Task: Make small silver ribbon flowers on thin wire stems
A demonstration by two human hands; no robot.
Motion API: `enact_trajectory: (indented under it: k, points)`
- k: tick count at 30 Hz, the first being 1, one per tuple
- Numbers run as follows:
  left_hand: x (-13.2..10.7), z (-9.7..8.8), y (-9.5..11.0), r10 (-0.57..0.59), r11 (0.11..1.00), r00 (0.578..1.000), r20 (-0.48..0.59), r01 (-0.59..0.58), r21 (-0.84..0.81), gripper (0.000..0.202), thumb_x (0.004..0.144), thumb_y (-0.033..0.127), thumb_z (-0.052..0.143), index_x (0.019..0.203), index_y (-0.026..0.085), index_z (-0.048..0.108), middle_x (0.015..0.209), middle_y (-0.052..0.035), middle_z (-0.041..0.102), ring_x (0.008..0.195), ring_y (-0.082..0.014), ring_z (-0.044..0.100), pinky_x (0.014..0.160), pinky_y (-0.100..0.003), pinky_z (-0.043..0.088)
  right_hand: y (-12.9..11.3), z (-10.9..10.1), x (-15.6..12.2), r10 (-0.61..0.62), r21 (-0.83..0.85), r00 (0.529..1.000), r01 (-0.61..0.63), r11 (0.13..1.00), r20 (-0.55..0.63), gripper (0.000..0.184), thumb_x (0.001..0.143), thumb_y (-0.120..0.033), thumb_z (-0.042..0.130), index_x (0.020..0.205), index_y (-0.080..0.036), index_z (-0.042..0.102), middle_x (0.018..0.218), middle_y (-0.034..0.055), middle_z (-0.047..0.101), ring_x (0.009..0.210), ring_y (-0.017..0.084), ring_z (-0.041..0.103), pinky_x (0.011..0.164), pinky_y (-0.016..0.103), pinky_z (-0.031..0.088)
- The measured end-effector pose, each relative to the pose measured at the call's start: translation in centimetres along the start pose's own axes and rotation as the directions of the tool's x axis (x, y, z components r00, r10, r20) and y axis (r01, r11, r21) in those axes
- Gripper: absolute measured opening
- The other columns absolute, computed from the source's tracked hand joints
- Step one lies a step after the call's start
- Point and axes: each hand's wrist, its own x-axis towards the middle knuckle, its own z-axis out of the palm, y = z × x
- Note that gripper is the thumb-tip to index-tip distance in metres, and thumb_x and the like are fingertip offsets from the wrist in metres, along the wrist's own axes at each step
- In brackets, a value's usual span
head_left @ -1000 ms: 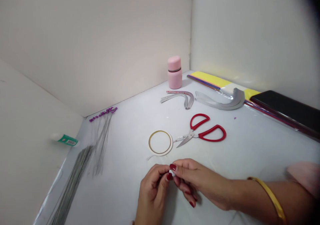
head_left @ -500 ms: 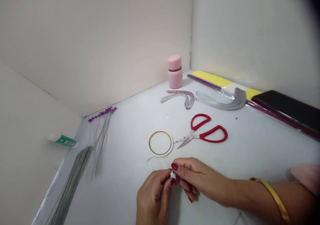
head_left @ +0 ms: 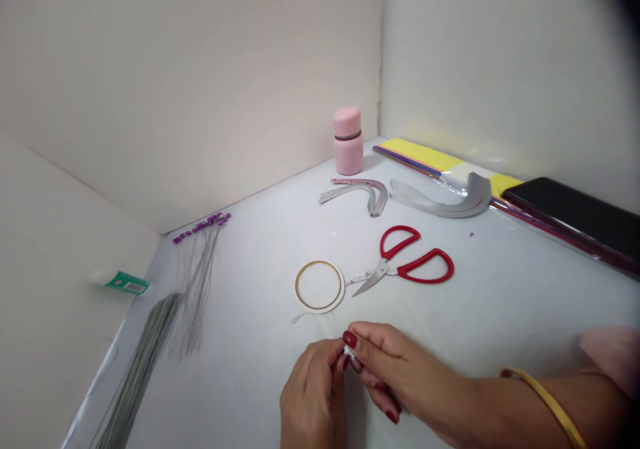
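Silvery and crumpled, a small scrap of foil-like material (head_left: 349, 351) is pinched between the fingertips of both hands at the near edge of the white tabletop (head_left: 500, 289), slightly right of centre. The left hand (head_left: 313, 399) comes up from the near edge with thumb and forefinger closed on the scrap. The right hand (head_left: 395, 369), with red-painted nails, enters from the right and grips the same scrap from the other side, so the two sets of fingertips touch. A thin gold bangle (head_left: 545, 396) circles the right forearm. Just beyond the hands lies a flat ring of narrow tape (head_left: 320, 286), and to its right a pair of red-handled scissors (head_left: 405, 266) points its blades at the ring. Farther back are two curved silver strips (head_left: 367, 192) and (head_left: 445, 199), and a pink lidded bottle (head_left: 348, 140) stands upright in the far corner. Yellow paper sheets (head_left: 425, 156) and a black phone (head_left: 570, 216) lie along the right wall. At the left, a bundle of thin grey wires (head_left: 145, 356) lies beside purple-tipped wires (head_left: 200, 249) and a green-labelled glue tube (head_left: 120, 281).
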Motion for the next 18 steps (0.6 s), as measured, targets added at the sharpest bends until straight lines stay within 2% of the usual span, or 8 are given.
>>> enact_trajectory:
  k: [6, 9, 14, 18]
  points:
    - [0.3, 0.5, 1.0, -0.018, 1.0, 0.998, -0.059, 0.02, 0.018, 0.019, 0.085, 0.011, 0.039, 0.084, 0.018, 0.057, 0.068, -0.0022, 0.062, 0.061, -0.0131, 0.058, 0.061, -0.024, 0.045, 1.0, 1.0, 0.0, -0.138, -0.077, 0.981, 0.129, 0.989, -0.133, 0.04, 0.087, -0.052, 0.036, 0.066, -0.018, 0.037, 0.051, -0.0095, 0.033, 0.036, 0.002, 0.034, 0.036, 0.015, 0.028]
    - [0.6, 0.4, 0.9, -0.066, 0.995, 0.997, -0.03, 0.063, -0.074, 0.021, 0.087, 0.016, 0.038, 0.083, 0.019, 0.058, 0.067, -0.0027, 0.063, 0.06, -0.0142, 0.058, 0.059, -0.026, 0.046, 1.2, 1.1, 0.2, -0.173, -0.067, 0.972, 0.164, 0.984, -0.16, 0.039, 0.087, -0.051, 0.037, 0.066, -0.018, 0.037, 0.05, -0.0098, 0.033, 0.037, 0.003, 0.035, 0.038, 0.015, 0.029]
    - [1.0, -0.1, 0.0, -0.125, 0.938, 0.991, 0.043, 0.132, -0.322, 0.026, 0.088, 0.03, 0.039, 0.08, 0.02, 0.061, 0.067, -0.0048, 0.066, 0.061, -0.0168, 0.062, 0.058, -0.028, 0.05, 0.1, 0.0, 0.4, -0.009, 0.017, 1.0, 0.009, 1.0, 0.003, 0.034, 0.087, -0.046, 0.038, 0.069, -0.017, 0.043, 0.047, -0.009, 0.038, 0.033, 0.004, 0.038, 0.035, 0.016, 0.024]
    - [1.0, -0.3, -0.2, -0.167, 0.906, 0.985, 0.048, 0.172, -0.386, 0.026, 0.085, 0.035, 0.045, 0.08, 0.019, 0.064, 0.07, -0.0052, 0.068, 0.062, -0.017, 0.063, 0.058, -0.028, 0.051, -0.6, -0.6, 0.3, -0.016, 0.042, 0.998, 0.014, 0.999, 0.062, 0.032, 0.087, -0.043, 0.041, 0.068, -0.017, 0.044, 0.048, -0.0089, 0.039, 0.034, 0.003, 0.036, 0.037, 0.017, 0.024]
